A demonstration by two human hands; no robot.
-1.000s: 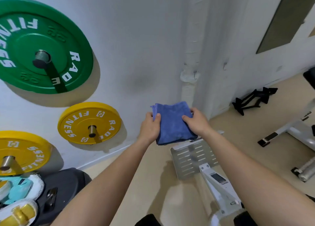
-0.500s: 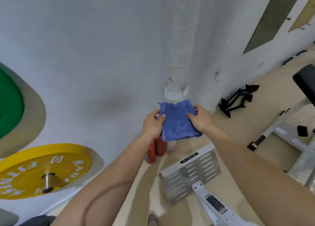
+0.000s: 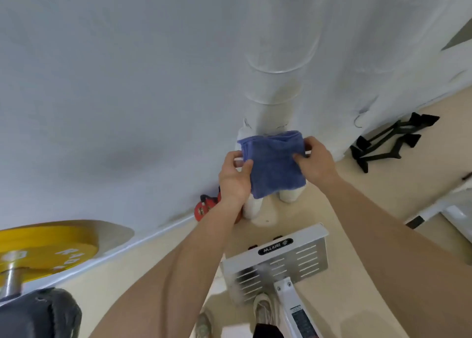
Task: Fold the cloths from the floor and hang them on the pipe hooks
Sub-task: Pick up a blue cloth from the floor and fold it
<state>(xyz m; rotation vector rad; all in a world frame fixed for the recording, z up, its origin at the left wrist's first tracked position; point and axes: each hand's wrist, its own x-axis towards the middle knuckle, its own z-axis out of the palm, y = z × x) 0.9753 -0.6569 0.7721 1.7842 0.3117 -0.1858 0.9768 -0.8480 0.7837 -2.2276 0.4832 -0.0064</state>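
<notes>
– Left hand point(image 3: 233, 177), right hand point(image 3: 315, 159): doing what?
– Each pinches a side edge of my folded blue cloth point(image 3: 274, 164), hanging nearly square, top edge level, before the white pipe point(image 3: 275, 82); room lies rightward over the floor point(image 3: 421, 197).

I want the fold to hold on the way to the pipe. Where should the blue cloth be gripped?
Pinch the blue cloth at its upper side edges, coming in from left and right, as the left hand and right hand do. It hangs flat, with stacked layers showing at the upper left, so pinching there should keep the fold shut.
</notes>
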